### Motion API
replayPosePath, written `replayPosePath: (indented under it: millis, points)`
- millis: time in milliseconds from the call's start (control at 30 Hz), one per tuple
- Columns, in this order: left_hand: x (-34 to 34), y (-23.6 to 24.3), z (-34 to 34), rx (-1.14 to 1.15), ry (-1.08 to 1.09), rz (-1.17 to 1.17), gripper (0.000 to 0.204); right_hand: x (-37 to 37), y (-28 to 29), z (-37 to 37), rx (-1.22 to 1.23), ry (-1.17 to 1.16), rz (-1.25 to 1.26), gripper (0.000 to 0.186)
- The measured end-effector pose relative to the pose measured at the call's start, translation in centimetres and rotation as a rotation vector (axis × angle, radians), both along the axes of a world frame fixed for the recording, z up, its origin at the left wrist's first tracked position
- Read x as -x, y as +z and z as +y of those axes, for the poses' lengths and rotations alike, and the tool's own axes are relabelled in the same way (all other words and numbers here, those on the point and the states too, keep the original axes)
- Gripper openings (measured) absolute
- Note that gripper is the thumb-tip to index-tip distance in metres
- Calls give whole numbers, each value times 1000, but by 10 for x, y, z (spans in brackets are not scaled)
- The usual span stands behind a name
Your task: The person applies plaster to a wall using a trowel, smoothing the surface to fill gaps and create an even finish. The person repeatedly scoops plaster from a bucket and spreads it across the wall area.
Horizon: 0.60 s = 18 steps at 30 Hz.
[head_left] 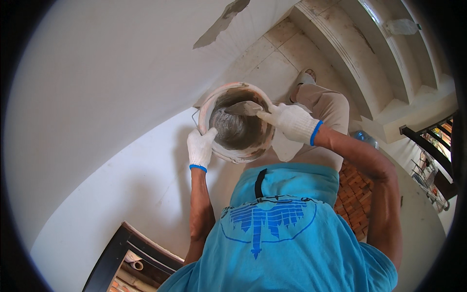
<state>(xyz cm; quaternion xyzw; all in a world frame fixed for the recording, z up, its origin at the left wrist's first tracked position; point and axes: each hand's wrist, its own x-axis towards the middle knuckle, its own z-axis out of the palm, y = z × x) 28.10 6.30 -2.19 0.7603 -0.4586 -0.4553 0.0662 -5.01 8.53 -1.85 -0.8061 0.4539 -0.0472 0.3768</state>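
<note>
A: What is the largest thing around your bucket [204,114]?
B: The white wall [112,87], which spreads to the bucket's left and beyond it.
A: And after that?
B: The stairs [340,51] curve past the bucket, beyond it and to its right. Pale tiled floor [272,68] shows between the two.
A: Where are you in all this?
B: Your blue shirt [292,228] is on the near side of the bucket, and your leg [325,106], in tan trousers, is bent to its right.
A: And the bucket itself?
B: In front of you, its mouth facing you, with grey paste [227,127] coating the inside. I cannot tell what bears its weight.
A: I also see a grey patch [221,24] on the wall, well beyond the bucket.
B: Yes. Now your hands, both in white gloves. Your left hand [199,147] grips the bucket's left rim, near side, the thumb over the edge.
A: And the other?
B: Your right hand [294,124], at the bucket's right rim, is closed around the handle end of a trowel [243,108], one finger stretched along it. The blade lies across the bucket's mouth, pointing left.
A: Smallest?
B: The bucket's thin wire handle [195,118], standing out on its left side.
</note>
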Motion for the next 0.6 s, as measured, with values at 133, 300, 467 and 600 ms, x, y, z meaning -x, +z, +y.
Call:
replayPosePath:
  millis: [133, 300, 467, 600]
  points:
    - [13, 12, -10, -20, -66, -59, 49, -23, -8, -8, 200, 9, 93, 29]
    - [26, 21, -19, 0, -137, -100, 48, -52, -36, -6, 361, 83, 331, 32]
    - [31, 26, -22, 66, -138, -150, 45, -59, -34, 4, 395, 66, 452, 34]
    - [25, 26, -23, 102, -141, -202, 41, -57, -15, 3, 420, 189, 564, 33]
